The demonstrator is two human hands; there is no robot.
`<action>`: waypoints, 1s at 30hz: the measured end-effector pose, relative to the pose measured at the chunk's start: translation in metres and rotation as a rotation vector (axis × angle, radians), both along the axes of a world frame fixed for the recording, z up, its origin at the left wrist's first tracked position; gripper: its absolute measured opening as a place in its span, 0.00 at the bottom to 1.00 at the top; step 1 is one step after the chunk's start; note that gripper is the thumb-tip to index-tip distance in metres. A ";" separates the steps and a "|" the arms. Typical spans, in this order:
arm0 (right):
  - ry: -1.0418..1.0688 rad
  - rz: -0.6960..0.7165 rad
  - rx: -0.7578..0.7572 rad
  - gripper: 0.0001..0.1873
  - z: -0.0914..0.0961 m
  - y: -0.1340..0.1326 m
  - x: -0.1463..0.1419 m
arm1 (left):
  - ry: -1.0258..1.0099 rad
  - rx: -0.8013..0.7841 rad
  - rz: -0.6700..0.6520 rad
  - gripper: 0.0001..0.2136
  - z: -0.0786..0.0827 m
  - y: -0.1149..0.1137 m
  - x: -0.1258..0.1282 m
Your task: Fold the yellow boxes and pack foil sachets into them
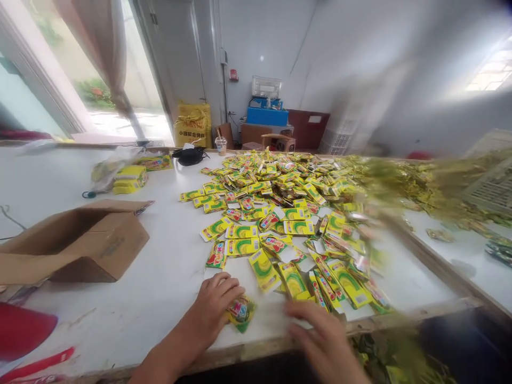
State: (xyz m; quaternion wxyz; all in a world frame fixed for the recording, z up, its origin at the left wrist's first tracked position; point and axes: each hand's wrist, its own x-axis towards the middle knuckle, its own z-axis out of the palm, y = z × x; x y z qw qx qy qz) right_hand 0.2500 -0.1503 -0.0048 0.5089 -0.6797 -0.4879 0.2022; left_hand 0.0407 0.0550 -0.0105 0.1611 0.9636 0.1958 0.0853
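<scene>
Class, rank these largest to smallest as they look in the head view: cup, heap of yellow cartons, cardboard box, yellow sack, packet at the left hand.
1. Heap of yellow cartons
2. Cardboard box
3. Yellow sack
4. Packet, partly hidden by the left hand
5. Cup

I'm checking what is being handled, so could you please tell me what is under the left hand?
A yellow-green printed packet shows from under the left hand, on the white tabletop. Its left part is covered and cannot be seen.
</scene>
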 end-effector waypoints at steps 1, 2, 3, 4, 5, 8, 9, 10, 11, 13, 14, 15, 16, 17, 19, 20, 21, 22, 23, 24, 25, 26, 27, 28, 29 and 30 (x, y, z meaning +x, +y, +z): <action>0.037 0.037 -0.027 0.16 -0.005 0.027 -0.018 | -0.055 0.061 -0.013 0.25 0.004 -0.009 -0.007; 0.095 0.092 -0.033 0.18 -0.009 0.052 -0.036 | -0.115 0.124 -0.014 0.26 0.007 -0.017 -0.014; 0.191 0.147 -0.036 0.14 -0.012 0.075 -0.052 | -0.171 0.173 0.008 0.26 0.009 -0.024 -0.020; 0.310 0.166 -0.023 0.12 -0.016 0.093 -0.067 | -0.230 0.196 0.071 0.26 0.009 -0.030 -0.026; 0.432 0.170 -0.005 0.12 -0.020 0.105 -0.078 | -0.304 0.178 0.177 0.26 0.008 -0.034 -0.030; 0.686 0.127 0.044 0.17 -0.032 0.114 -0.094 | -0.596 -0.230 0.595 0.22 -0.008 -0.041 -0.038; 0.707 0.133 0.054 0.18 -0.037 0.110 -0.095 | -0.669 -0.438 0.662 0.21 -0.016 -0.042 -0.038; 0.702 0.137 0.063 0.18 -0.040 0.105 -0.095 | -0.709 -0.621 0.680 0.20 -0.024 -0.043 -0.037; 0.682 0.127 0.073 0.18 -0.043 0.100 -0.094 | -0.718 -0.752 0.661 0.19 -0.032 -0.044 -0.035; 0.631 0.078 0.086 0.18 -0.045 0.090 -0.090 | -0.691 -0.826 0.593 0.19 -0.042 -0.045 -0.030; 0.606 0.051 0.087 0.18 -0.045 0.086 -0.089 | -0.674 -0.805 0.574 0.20 -0.044 -0.046 -0.027; 0.592 0.030 0.090 0.17 -0.044 0.084 -0.088 | -0.660 -0.784 0.563 0.21 -0.045 -0.046 -0.024; 0.590 0.019 0.099 0.17 -0.044 0.083 -0.087 | -0.647 -0.782 0.552 0.22 -0.044 -0.045 -0.021; 0.602 0.019 0.112 0.17 -0.044 0.083 -0.087 | -0.640 -0.804 0.540 0.23 -0.043 -0.045 -0.018; 0.654 0.015 0.149 0.19 -0.046 0.083 -0.087 | -0.642 -0.906 0.513 0.23 -0.041 -0.044 -0.012; 0.681 0.011 0.164 0.20 -0.048 0.083 -0.086 | -0.647 -0.951 0.498 0.22 -0.040 -0.044 -0.009; 0.695 0.006 0.168 0.21 -0.049 0.083 -0.085 | -0.656 -0.964 0.483 0.22 -0.040 -0.045 -0.007; 0.691 0.007 0.159 0.20 -0.051 0.083 -0.083 | -0.664 -0.943 0.476 0.22 -0.040 -0.046 -0.005; 0.666 0.011 0.139 0.19 -0.051 0.081 -0.079 | -0.674 -0.893 0.478 0.21 -0.041 -0.047 -0.003; 0.616 0.018 0.108 0.16 -0.050 0.079 -0.074 | -0.671 -0.834 0.473 0.20 -0.042 -0.047 -0.003; 0.536 0.028 0.070 0.14 -0.047 0.077 -0.068 | -0.656 -0.777 0.456 0.18 -0.042 -0.048 -0.003; 0.431 0.044 0.034 0.11 -0.043 0.074 -0.061 | -0.630 -0.728 0.428 0.17 -0.042 -0.047 -0.003; 0.314 0.065 0.007 0.09 -0.039 0.072 -0.054 | -0.598 -0.682 0.395 0.14 -0.041 -0.046 -0.003; 0.198 0.092 -0.007 0.07 -0.033 0.070 -0.048 | -0.567 -0.636 0.361 0.11 -0.040 -0.045 -0.004; 0.098 0.126 -0.008 0.06 -0.028 0.068 -0.042 | -0.543 -0.593 0.331 0.09 -0.039 -0.043 -0.004; 0.028 0.163 0.000 0.05 -0.024 0.068 -0.037 | -0.531 -0.563 0.314 0.07 -0.037 -0.040 -0.005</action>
